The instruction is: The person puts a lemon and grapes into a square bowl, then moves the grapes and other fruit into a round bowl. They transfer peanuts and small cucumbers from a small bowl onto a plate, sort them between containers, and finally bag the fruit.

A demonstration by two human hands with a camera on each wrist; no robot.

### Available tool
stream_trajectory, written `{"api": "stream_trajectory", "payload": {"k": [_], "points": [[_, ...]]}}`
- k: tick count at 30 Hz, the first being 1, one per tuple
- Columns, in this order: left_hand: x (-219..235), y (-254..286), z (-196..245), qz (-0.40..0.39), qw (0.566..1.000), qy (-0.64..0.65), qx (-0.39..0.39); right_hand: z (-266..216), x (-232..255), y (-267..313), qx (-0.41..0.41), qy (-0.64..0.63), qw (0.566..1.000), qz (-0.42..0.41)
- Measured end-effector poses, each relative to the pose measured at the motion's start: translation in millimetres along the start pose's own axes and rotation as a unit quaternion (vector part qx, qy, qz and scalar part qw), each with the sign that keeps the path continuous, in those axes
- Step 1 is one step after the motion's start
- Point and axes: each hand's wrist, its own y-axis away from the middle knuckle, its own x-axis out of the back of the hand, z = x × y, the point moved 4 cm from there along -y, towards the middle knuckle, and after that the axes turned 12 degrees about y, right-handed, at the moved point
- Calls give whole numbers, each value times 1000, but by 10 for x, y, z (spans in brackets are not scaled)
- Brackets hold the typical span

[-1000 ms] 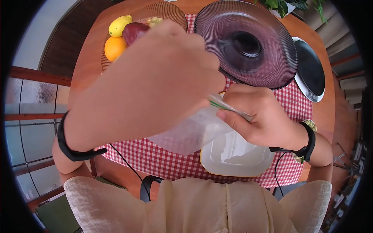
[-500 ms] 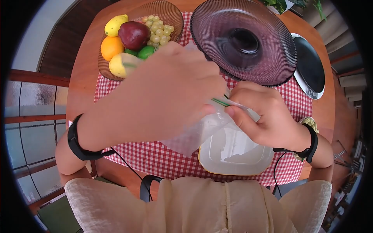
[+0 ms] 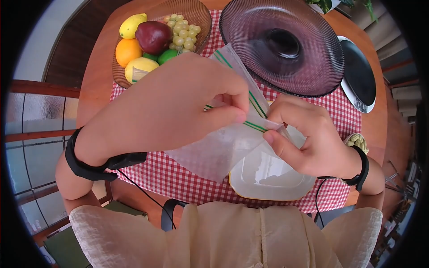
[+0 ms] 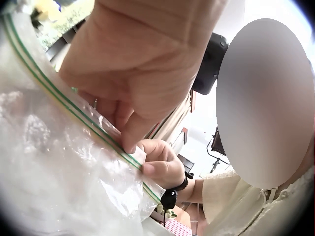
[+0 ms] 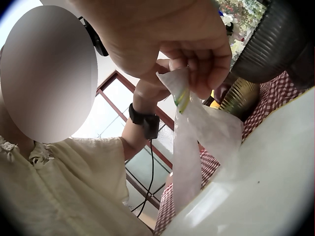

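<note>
A clear zip-lock bag (image 3: 203, 154) with green seal lines hangs between both hands. My left hand (image 3: 174, 105) pinches the near edge of its mouth between thumb and fingers. At the bag's right corner, my right hand (image 3: 308, 134) pinches the seal strip. The two green lines stand apart on the left and meet by the right hand, so the mouth gapes. Below the bag is a white dish (image 3: 268, 190) with a yellow rim, partly covered by it. The left wrist view shows the crinkled bag side (image 4: 64, 157); in the right wrist view its folded corner (image 5: 177, 83) sticks out.
A ribbed glass bowl (image 3: 203, 22) of fruit stands back left. Behind the hands is a large purple glass platter (image 3: 313, 58), with a dark oval plate (image 3: 357, 73) to its right. A small bowl of greenish pods (image 3: 357, 142) sits by the right wrist.
The bag's far edge now stands up apart from the near edge, its mouth spread. My left hand has shifted off the fruit bowl, leaving the grapes visible. The right hand keeps its corner.
</note>
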Motion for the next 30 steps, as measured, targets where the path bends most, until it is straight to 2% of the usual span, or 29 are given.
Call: {"api": "stream_trajectory", "payload": {"k": [4, 7, 9, 16, 22, 28, 30], "points": [[-20, 3, 13, -1, 1000, -29, 13, -16, -1, -13, 17, 6, 1000, 11], [-39, 9, -5, 14, 999, -45, 5, -7, -9, -24, 12, 14, 1000, 11], [-53, 4, -3, 7, 998, -63, -20, 6, -14, -39, 10, 20, 1000, 11], [-90, -40, -45, -14, 997, -75, -31, 24, -26, -69, 10, 16, 1000, 11], [-163, -16, -46, 16, 994, -101, -49, -8, -10, -74, 23, 34, 999, 14], [-201, -11, -42, 44, 986, -129, -92, 41, -57, -85, 19, 2, 999, 38], [-249, -34, -12, 68, 978, -137, -142, 41, -66, -104, 29, 14, 999, 41]]}}
